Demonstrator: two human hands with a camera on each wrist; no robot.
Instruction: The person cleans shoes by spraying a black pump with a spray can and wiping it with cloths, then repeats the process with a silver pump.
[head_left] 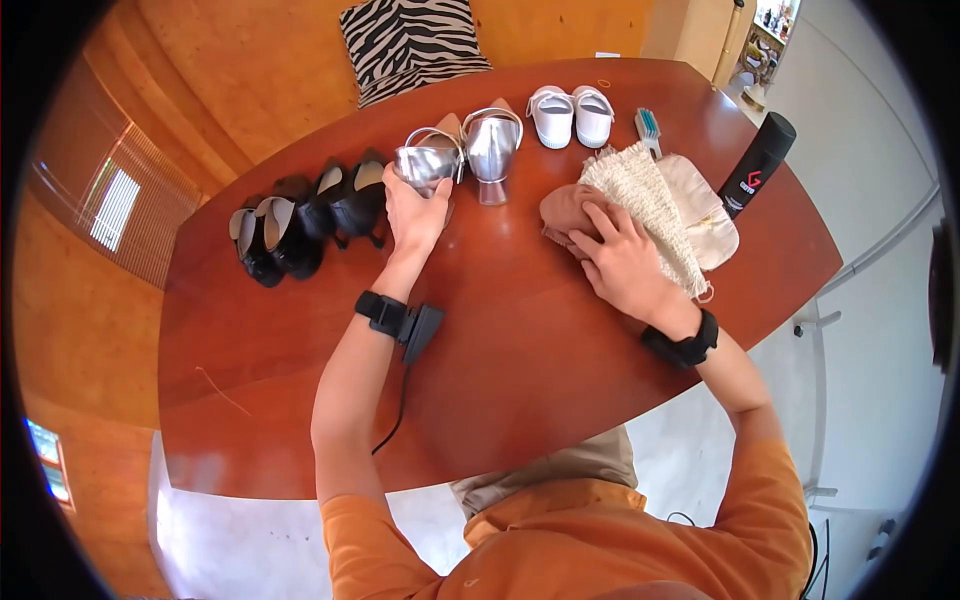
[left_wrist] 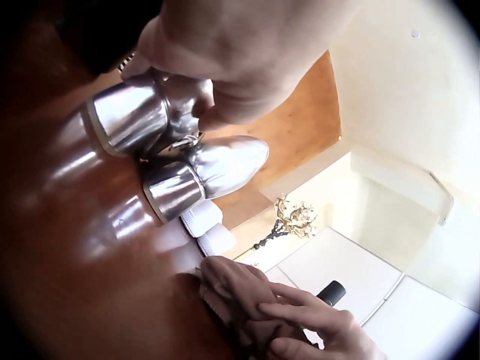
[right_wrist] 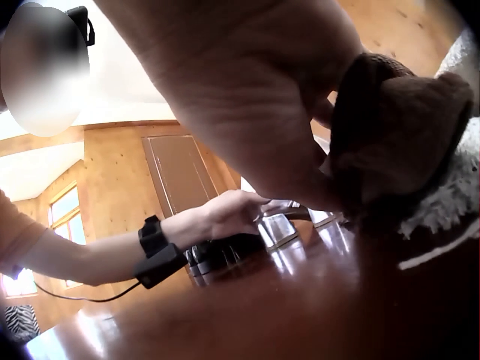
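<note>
On the far side of the table, my left hand (head_left: 415,212) grips a silver high-heeled shoe (head_left: 428,163) with fingers and thumb about its heel end. Its mate, another silver shoe (head_left: 492,145), stands upright just to the right. My right hand (head_left: 635,262) holds a bunched brown cloth (head_left: 563,209) at the near left edge of a cream knitted towel (head_left: 632,180). In the right wrist view the brown cloth (right_wrist: 405,127) bulges up around the fingers, hiding their tips. An off-white cloth piece (head_left: 705,215) lies partly beneath the towel.
Black shoes (head_left: 290,240) line the table's left side. White shoes (head_left: 570,118) stand at the back, beside a blue-and-white brush (head_left: 648,130). A tall black spray can (head_left: 760,160) stands far right. The table (head_left: 480,400) is glossy reddish wood; a cable (head_left: 403,400) hangs from my left wrist.
</note>
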